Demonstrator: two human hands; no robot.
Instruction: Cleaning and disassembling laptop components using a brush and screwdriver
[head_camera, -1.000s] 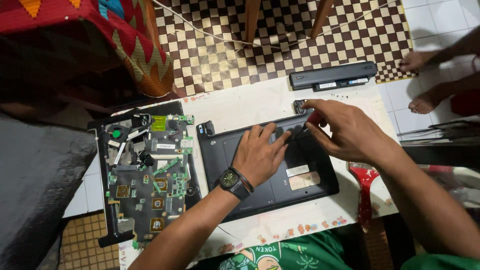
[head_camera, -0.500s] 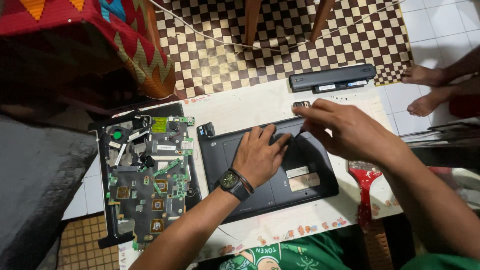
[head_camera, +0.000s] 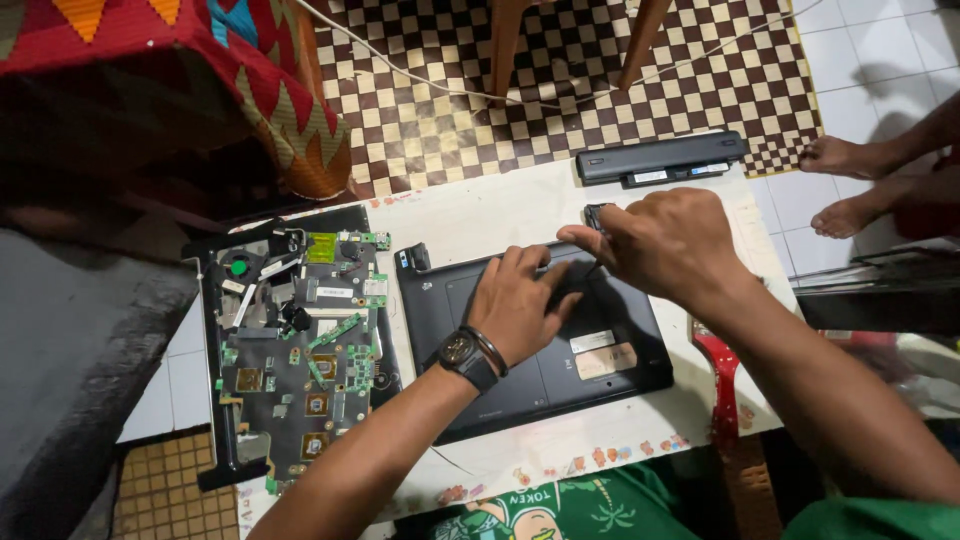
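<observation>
right hand (head_camera: 665, 240) shifted left, pinching slim tool; left hand (head_camera: 520, 305) flat on matte laptop base (head_camera: 530, 375).

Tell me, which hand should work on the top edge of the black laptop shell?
Probably the right hand: its fingers already pinch at the black plastic laptop shell's top edge, while the left hand lies flat, steadying it.

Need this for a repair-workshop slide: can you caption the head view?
Both hands, left hand and right hand, work on a black laptop base beside its exposed motherboard.
</observation>
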